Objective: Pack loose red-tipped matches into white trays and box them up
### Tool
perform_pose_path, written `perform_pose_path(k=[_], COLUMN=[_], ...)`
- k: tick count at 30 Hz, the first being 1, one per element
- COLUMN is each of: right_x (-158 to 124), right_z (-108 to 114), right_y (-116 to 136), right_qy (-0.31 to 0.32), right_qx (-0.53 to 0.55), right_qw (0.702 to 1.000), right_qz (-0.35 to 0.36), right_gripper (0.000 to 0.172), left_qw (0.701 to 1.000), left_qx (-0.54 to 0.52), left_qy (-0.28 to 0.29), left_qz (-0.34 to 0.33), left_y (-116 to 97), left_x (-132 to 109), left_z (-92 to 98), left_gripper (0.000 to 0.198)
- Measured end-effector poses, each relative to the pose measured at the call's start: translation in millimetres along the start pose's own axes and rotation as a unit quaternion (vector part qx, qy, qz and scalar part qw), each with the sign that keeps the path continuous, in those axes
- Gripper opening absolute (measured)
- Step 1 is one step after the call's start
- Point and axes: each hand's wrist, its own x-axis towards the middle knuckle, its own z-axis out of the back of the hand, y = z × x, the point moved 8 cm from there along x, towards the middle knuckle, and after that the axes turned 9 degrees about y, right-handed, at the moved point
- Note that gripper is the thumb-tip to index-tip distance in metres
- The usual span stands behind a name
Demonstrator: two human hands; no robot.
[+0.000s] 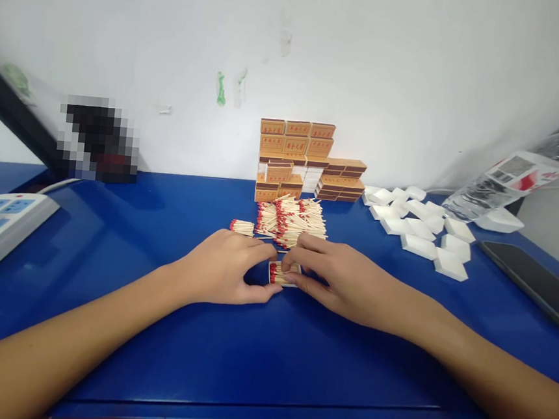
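Note:
A small white matchbox tray filled with red-tipped matches lies on the blue table between my hands. My left hand grips the tray's left end between thumb and fingers. Bent over the tray's right part, my right hand has its thumb and fingertips closed on the matches inside. Just behind the hands lies a big pile of loose matches, with a smaller bunch at its left. My right hand's fingers hide part of the tray.
Stacked matchboxes stand against the wall. Several white trays are scattered at the right, near a tilted plastic bottle and a phone. A power strip sits at the left. The table's front edge is close.

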Motion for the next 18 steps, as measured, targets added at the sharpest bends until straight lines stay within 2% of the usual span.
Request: perform_pose_path(k=[6, 18], right_x=[-2.0, -2.9], right_z=[0.1, 4.3], right_y=[6.2, -0.6], right_qy=[-0.005, -0.021], right_qx=[-0.014, -0.037], right_qw=[0.999, 0.999], right_qz=[0.034, 0.005], right_gripper=[0.023, 0.02], left_qw=[1.0, 1.0], left_qx=[-0.002, 0.002], left_qy=[0.006, 0.007], left_qz=[0.008, 0.002], left_y=[1.9, 0.5], left_x=[-0.5, -0.1], left_z=[-1.6, -1.1], left_gripper=[0.03, 0.03])
